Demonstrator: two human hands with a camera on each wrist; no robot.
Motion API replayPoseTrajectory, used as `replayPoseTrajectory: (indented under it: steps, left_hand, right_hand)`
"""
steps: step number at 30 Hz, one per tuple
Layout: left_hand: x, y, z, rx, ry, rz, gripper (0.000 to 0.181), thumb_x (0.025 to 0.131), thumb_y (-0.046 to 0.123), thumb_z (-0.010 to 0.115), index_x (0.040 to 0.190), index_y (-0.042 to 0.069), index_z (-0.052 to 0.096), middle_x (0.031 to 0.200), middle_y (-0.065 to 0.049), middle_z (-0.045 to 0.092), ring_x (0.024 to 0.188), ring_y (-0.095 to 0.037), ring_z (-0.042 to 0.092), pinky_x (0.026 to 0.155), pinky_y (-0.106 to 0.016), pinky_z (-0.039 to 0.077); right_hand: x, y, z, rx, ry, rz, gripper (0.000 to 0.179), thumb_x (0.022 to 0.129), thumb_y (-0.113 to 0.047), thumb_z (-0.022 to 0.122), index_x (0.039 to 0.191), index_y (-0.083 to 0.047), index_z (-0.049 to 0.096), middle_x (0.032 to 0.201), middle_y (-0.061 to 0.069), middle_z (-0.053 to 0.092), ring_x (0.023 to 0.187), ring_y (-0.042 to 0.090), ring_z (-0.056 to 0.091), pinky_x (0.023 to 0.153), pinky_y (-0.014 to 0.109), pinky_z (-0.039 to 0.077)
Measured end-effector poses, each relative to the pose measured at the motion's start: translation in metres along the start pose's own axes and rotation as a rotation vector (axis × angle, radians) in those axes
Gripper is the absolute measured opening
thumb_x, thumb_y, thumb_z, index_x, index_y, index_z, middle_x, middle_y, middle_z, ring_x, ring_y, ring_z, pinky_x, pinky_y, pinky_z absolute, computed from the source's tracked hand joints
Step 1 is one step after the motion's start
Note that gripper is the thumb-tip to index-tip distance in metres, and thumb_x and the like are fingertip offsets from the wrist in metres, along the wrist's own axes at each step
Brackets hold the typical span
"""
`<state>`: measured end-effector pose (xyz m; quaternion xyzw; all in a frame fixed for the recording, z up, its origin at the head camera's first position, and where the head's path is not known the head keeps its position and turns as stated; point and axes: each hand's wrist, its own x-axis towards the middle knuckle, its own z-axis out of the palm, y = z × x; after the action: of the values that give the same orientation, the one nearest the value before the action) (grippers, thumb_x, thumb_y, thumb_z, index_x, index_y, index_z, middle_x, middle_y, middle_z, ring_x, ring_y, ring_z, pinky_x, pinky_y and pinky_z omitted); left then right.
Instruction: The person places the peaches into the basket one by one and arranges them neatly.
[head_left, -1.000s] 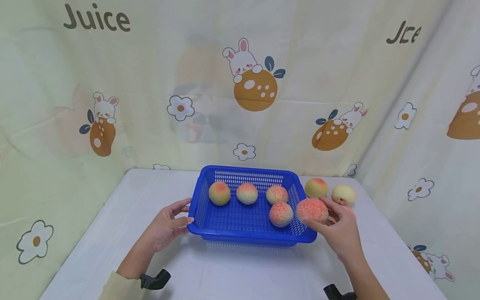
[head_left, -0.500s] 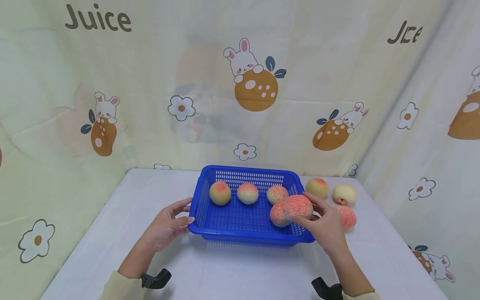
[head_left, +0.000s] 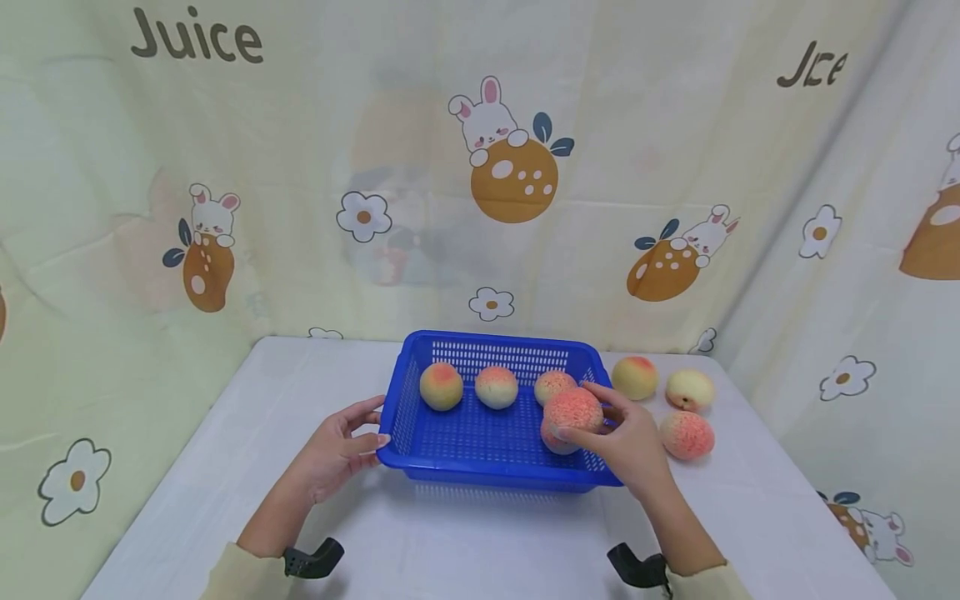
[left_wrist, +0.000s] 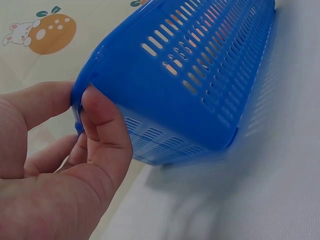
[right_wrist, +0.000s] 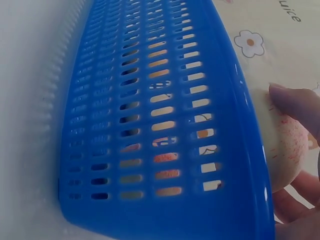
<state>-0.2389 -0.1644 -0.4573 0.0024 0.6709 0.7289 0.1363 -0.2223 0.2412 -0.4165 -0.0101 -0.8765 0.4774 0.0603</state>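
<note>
A blue plastic basket (head_left: 480, 472) with slotted walls stands on the table, its near side facing me. My left hand (head_left: 333, 458) pinches its left rim; the left wrist view has the thumb and fingers on either side of the rim (left_wrist: 86, 70). Over the basket's right part, my right hand (head_left: 636, 446) holds a pink-speckled peach (head_left: 573, 407). That peach (right_wrist: 287, 145) shows above the rim in the right wrist view. Inside the basket are a yellowish peach (head_left: 441, 387), a pale pink one (head_left: 496, 387), a speckled one (head_left: 553, 384), and another peach mostly hidden below the held one.
Right of the basket, on the white-covered table (head_left: 480, 550), lie a yellow-red peach (head_left: 634, 378), a pale yellow peach (head_left: 690, 390) and a pink peach (head_left: 687, 435). A printed curtain (head_left: 300, 275) hangs behind the table and along its sides.
My right hand has carried its peach leftward from the basket's right rim to over the peaches inside. The pink peach on the table has come into full view. My left hand has stayed put.
</note>
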Motion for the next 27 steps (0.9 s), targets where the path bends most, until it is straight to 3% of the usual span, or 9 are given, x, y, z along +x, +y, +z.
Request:
replayPoseTrajectory:
  steps: [7, 17, 27]
  left_hand:
    - [-0.001, 0.001, 0.0, 0.006, 0.006, 0.0, 0.069, 0.094, 0.004, 0.073, 0.155, 0.013, 0.043, 0.135, -0.017, 0.048, 0.098, -0.021, 0.069, 0.082, -0.029, 0.061]
    - [-0.001, 0.001, 0.002, 0.008, 0.014, -0.007, 0.069, 0.094, 0.004, 0.072, 0.156, 0.014, 0.043, 0.136, -0.016, 0.048, 0.098, -0.021, 0.069, 0.082, -0.029, 0.061]
    - [0.0, 0.0, 0.002, 0.015, 0.02, 0.002, 0.069, 0.094, 0.005, 0.072, 0.156, 0.013, 0.042, 0.136, -0.017, 0.048, 0.099, -0.022, 0.068, 0.082, -0.03, 0.061]
  right_hand:
    - [0.006, -0.002, 0.006, 0.0, -0.023, -0.048, 0.084, 0.077, -0.049, 0.088, 0.149, -0.019, 0.054, 0.144, 0.011, 0.06, 0.123, 0.031, 0.061, 0.104, 0.049, 0.054]
    - [0.014, -0.007, 0.014, 0.021, -0.073, -0.077, 0.085, 0.075, -0.047, 0.09, 0.148, -0.022, 0.055, 0.143, 0.008, 0.061, 0.123, 0.03, 0.061, 0.102, 0.048, 0.055]
    - [0.022, -0.008, 0.021, 0.067, -0.144, -0.064, 0.083, 0.075, -0.043, 0.091, 0.147, -0.02, 0.055, 0.136, 0.008, 0.065, 0.117, 0.027, 0.061, 0.096, 0.039, 0.057]
